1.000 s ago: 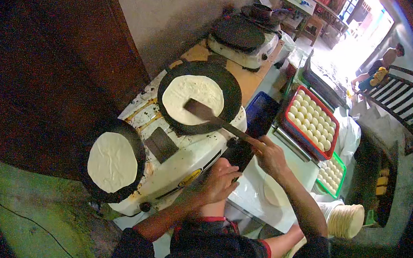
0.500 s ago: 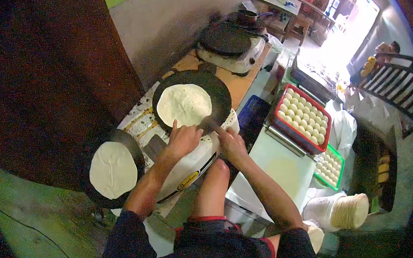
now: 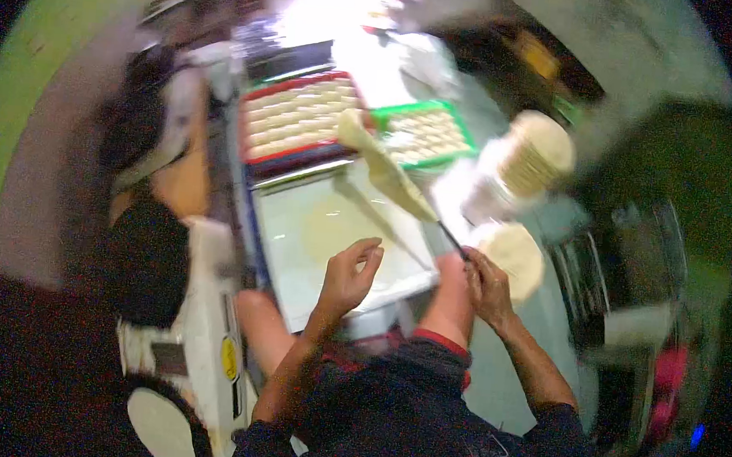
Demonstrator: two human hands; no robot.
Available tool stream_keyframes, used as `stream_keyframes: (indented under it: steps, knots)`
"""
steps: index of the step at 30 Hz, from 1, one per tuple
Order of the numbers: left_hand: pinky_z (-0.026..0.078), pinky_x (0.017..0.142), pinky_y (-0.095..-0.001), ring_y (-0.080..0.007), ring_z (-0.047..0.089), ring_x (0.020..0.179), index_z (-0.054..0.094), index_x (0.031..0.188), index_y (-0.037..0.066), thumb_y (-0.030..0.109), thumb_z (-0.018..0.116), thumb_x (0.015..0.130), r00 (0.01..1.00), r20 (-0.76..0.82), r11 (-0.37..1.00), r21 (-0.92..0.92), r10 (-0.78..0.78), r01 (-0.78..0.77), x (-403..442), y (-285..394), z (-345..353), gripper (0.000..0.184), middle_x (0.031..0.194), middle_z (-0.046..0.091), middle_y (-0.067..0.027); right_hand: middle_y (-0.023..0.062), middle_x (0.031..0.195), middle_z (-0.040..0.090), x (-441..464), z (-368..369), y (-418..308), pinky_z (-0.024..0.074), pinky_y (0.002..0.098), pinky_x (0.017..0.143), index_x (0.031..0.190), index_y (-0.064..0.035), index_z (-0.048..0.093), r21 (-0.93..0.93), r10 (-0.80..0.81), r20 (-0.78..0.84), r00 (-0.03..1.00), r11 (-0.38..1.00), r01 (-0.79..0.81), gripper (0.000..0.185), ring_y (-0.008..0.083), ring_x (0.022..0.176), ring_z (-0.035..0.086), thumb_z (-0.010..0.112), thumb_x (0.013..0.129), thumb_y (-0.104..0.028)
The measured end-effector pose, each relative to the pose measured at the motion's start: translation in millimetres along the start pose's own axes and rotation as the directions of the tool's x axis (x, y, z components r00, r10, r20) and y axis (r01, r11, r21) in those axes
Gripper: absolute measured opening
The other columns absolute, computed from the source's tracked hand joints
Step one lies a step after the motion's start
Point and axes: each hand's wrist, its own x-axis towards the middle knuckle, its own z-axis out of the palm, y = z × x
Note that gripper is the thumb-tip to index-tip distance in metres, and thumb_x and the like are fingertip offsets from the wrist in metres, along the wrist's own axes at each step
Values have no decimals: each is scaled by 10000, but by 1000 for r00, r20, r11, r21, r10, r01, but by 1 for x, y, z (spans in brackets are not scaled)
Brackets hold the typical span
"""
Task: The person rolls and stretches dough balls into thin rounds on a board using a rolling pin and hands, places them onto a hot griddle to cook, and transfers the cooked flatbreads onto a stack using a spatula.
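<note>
My right hand (image 3: 487, 286) grips the dark handle of a spatula (image 3: 452, 240). A thin pale flatbread (image 3: 394, 184) lies along the spatula, seen nearly edge-on and blurred, over the right side of a white work surface (image 3: 282, 278). My left hand (image 3: 351, 275) hovers above that surface, fingers curved, thumb apart and nothing in it. Close to my right hand is a round pale stack of flatbread (image 3: 513, 256). On the left, a black griddle pan (image 3: 152, 256) has nothing on it, while a second pan (image 3: 201, 438) bears a flatbread (image 3: 158, 428).
Beyond the work surface stand a red tray (image 3: 248, 157) and a green tray (image 3: 470, 142), both filled with dough balls. A tall flatbread stack (image 3: 541, 156) is at the right. The white stove (image 3: 212, 303) lies along my left.
My view has swung right, away from the stove. The flatbread has left the upper pan and is now on the spatula in my right hand. My left hand has moved off the pan.
</note>
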Motion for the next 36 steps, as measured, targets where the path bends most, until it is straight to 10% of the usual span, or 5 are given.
stream_keyframes:
  steps: [10,20,25,32,36]
  knots:
    - [550,777,-382,-281,670,970,523,1242,-23,279,523,1029,691,515,432,-542,-507,721,68,-35,307,369,1164,659,-191,141,1002,715,-168,-97,139,567,390,738,1271,-50,621,133,613,-172,771,790,-599,301,249,819,693,540,991,-126]
    - [436,516,-376,-150,457,501,421,604,3,282,661,928,992,117,992,115,45,-59,42,45,289,491,553,504,-84,36,823,680,-221,-82,283,470,262,553,1232,-55,639,371,724,175,667,579,-726,331,86,622,583,677,918,-154]
    - [493,659,-394,-225,611,637,617,751,-5,291,687,857,859,101,863,129,-501,488,51,-124,414,322,680,647,-129,38,818,678,-231,-86,308,526,313,711,1118,-81,671,162,737,14,676,665,-729,366,139,737,626,808,793,-177]
    - [526,703,-393,-251,664,668,700,805,0,287,695,801,871,55,868,130,-488,479,44,-145,419,287,712,696,-137,86,758,639,-259,-49,359,509,341,636,979,-25,716,-127,362,-336,870,897,-423,197,192,684,635,732,874,-191]
    - [536,687,-401,-253,674,677,721,832,11,298,698,771,884,36,879,130,-466,459,39,-125,413,295,723,708,-148,111,753,655,-270,-48,346,496,356,620,932,-1,713,139,707,-199,679,706,-695,217,208,645,617,674,924,-214]
